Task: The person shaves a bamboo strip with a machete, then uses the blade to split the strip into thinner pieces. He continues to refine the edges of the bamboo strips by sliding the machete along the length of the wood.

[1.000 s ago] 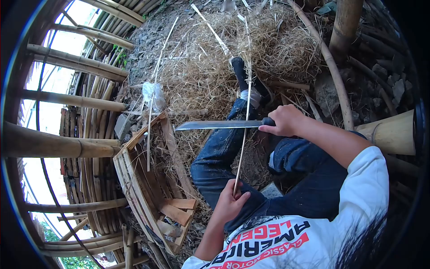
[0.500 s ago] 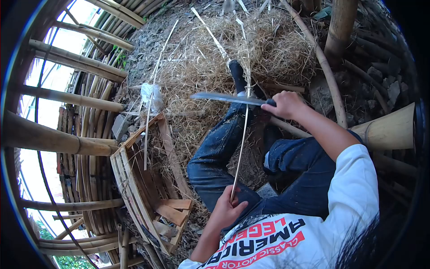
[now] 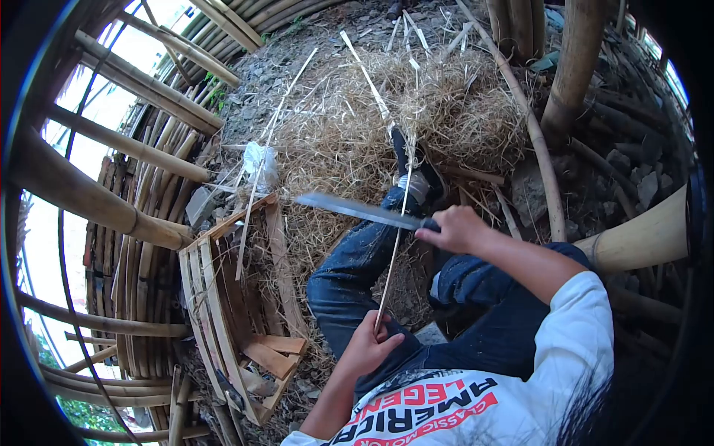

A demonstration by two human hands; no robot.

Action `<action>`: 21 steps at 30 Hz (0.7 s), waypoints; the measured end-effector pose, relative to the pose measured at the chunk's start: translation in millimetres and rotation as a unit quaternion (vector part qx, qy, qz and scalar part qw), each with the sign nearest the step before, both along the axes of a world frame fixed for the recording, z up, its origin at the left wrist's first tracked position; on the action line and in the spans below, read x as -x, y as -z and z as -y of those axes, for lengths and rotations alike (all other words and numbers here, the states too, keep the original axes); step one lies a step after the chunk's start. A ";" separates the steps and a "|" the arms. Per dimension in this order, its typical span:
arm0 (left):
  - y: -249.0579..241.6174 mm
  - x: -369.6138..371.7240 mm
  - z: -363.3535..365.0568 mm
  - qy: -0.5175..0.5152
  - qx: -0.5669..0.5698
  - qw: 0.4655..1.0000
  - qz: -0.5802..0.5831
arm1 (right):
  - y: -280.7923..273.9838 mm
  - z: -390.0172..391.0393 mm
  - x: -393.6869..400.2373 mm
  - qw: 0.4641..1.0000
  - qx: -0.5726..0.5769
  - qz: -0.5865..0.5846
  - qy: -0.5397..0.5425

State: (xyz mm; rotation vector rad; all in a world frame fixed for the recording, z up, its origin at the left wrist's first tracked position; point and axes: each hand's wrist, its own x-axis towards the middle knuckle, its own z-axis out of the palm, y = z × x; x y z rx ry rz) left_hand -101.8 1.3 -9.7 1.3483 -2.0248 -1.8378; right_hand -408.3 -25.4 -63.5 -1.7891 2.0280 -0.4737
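Right hand (image 3: 455, 229) and left hand (image 3: 370, 346) are both closed on something: the right grips the knife (image 3: 364, 212) by its dark handle, the left pinches the near end of a pale strip (image 3: 390, 279). Around me, the bamboo frame (image 3: 111, 204) fills the left side of the view, its poles running in toward the ground. Ahead, a wide bed of dry shavings (image 3: 320, 167) covers much of the ground, with a few pale slivers (image 3: 364, 68) lying across its far part. My jeans (image 3: 346, 290) are bent at both knees, the left leg reaching forward and dusted with bits, the right folded in beneath my right arm. To the left of that left leg sits the crate (image 3: 210, 297), a slatted wooden one, tilted, with loose wood pieces at its near end. The knife is held out crosswise, its blade pointing left over my left leg and slightly blurred. The strip runs lengthwise away from me, from the left hand, beneath the blade near the handle, and on toward my forward foot; whether the edge touches it I cannot tell. Beyond the crate lies the bag (image 3: 260, 165), white, thin and crumpled, with a long thin piece crossing over it.
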 end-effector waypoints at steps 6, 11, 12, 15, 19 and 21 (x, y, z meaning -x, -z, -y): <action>3.3 2.9 4.6 -0.030 0.014 0.999 0.028 | -18.0 -21.5 -50.7 0.989 -0.021 0.071 -0.128; 0.2 1.4 4.1 0.010 0.106 0.988 0.112 | -17.1 -23.5 -51.8 0.985 -0.050 0.053 -0.154; 1.0 2.6 3.7 0.009 0.107 0.986 0.132 | -15.5 -22.5 -49.8 0.985 -0.057 0.044 -0.156; 4.4 1.1 3.1 -0.014 0.092 0.989 0.114 | -9.6 -20.0 -41.2 0.990 -0.029 0.028 -0.138; -7.9 -2.9 2.2 -0.011 0.068 0.991 0.112 | 4.7 7.3 6.5 0.997 -0.072 0.006 0.001; -7.4 -2.1 1.8 -0.019 0.071 0.992 0.099 | 11.8 16.3 27.8 0.996 -0.084 -0.004 0.025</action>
